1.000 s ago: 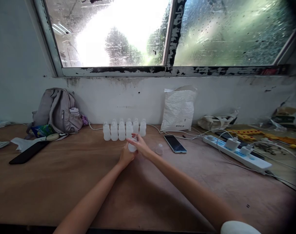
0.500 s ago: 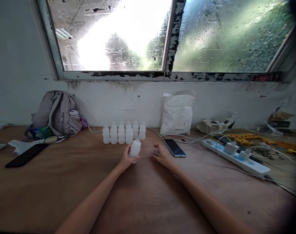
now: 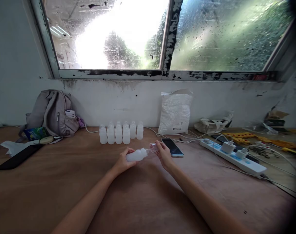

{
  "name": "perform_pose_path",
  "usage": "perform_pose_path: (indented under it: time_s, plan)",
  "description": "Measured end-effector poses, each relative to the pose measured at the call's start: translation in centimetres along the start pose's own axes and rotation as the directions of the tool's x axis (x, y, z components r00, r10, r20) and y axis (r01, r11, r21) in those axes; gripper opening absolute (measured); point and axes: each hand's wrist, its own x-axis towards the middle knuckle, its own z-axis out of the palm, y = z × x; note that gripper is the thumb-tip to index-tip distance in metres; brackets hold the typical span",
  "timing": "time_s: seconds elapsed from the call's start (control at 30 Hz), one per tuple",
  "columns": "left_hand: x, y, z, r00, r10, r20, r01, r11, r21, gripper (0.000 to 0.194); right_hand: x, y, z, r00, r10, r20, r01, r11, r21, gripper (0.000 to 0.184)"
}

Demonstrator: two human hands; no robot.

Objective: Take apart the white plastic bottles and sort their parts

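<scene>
Right, so the left grip (image 3: 123,162) is closed round a frosted white plastic bottle (image 3: 136,155), fingers & thumb abt its body. Bottle's tipped way over, neck aimed across at the right grip (image 3: 165,156); can't tell if any of it rests on the brown wooden table (image 3: 47,185). The right grip is pinched on a clear cup-shaped plastic cap (image 3: 153,147), held directly in front of that neck. There's a small see-through tip (image 3: 149,150) btwn the two, too blurry for me to say whether cap & tip touch or are just apart.

Step in hand, IMO: lining cap up w/ bottle, prob. the fitting stage, not seated yet as far as I can see. Next move calls for both grips on one line: left one steady w/o squeezing the soft-looking sides, right one sliding the cap straight over the tip, then a firm push till it's home. Main risk, I'd guess: going on crooked & snagging the tip on the cap's rim.

Behind the left grip, at least six similar frosted bottles (image 3: 118,136) stand upright in a tight bunch. Just beyond the right grip there's a black-screened phone w/ a blue edge (image 3: 172,148), lying flat. Further off to that grip's right, a long white power strip (image 3: 250,165).
</scene>
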Motion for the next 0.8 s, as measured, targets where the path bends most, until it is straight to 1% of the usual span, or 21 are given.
perform_pose_path:
  time_s: [0.1, 0.17, 0.3, 0.4, 0.47, 0.53, 0.6, 0.67, 0.7, 0.73, 0.8]
  plan:
    - [0.0, 0.3, -0.1, 0.999, 0.035, 0.014, -0.034, 0.999, -0.014, 0.038, -1.1, 0.2, 0.9, 0.997, 0.008, 0.077, -0.004, 0.999, -0.055, 0.031]
    - [0.0, 0.3, -0.3, 1.0, 0.025, -0.018, -0.027, 0.998, -0.065, 0.036, -1.8, 0.2, 1.4, 0.989, 0.031, 0.142, -0.022, 0.998, -0.065, 0.029]
    - [0.2, 0.0, -0.7, 0.995, -0.058, -0.083, 0.035, 0.966, -0.255, 0.038, -2.9, -0.3, 2.0, 0.964, 0.115, 0.24, -0.11, 0.993, -0.035, 0.029]
    - [0.4, -0.2, -0.8, 0.986, -0.122, -0.115, 0.066, 0.913, -0.403, 0.036, -3.4, -0.7, 2.2, 0.914, 0.197, 0.353, -0.188, 0.98, -0.059, 0.03]
    - [0.3, -0.4, -0.6, 0.975, -0.178, -0.135, 0.099, 0.885, -0.456, 0.032, -3.7, -0.8, 2.3, 0.884, 0.24, 0.402, -0.223, 0.971, -0.089, 0.03]
    - [0.1, -0.5, -0.3, 0.959, -0.243, -0.145, 0.146, 0.863, -0.484, 0.031, -4.2, -0.5, 2.5, 0.868, 0.268, 0.417, -0.229, 0.963, -0.142, 0.031]
    - [-0.5, -0.4, -0.1, 0.953, -0.277, -0.125, 0.189, 0.862, -0.471, 0.031, -4.8, 0.1, 2.7, 0.873, 0.285, 0.395, -0.2, 0.949, -0.243, 0.034]
    - [-1.3, 0.0, -0.1, 0.961, -0.265, -0.084, 0.21, 0.891, -0.402, 0.031, -5.6, 0.7, 2.9, 0.899, 0.267, 0.348, -0.13, 0.92, -0.37, 0.038]
    - [-1.9, 0.2, -0.2, 0.964, -0.258, -0.068, 0.217, 0.908, -0.358, 0.03, -6.0, 1.0, 3.0, 0.914, 0.235, 0.33, -0.077, 0.901, -0.428, 0.039]
    - [-2.5, 0.5, -0.3, 0.964, -0.257, -0.077, 0.219, 0.92, -0.325, 0.028, -6.4, 1.2, 3.1, 0.928, 0.189, 0.323, -0.013, 0.879, -0.477, 0.04]
    - [-3.6, 1.1, -0.6, 0.964, -0.2, -0.172, 0.155, 0.956, -0.247, 0.024, -7.3, 1.3, 3.4, 0.941, 0.065, 0.333, 0.133, 0.831, -0.541, 0.04]
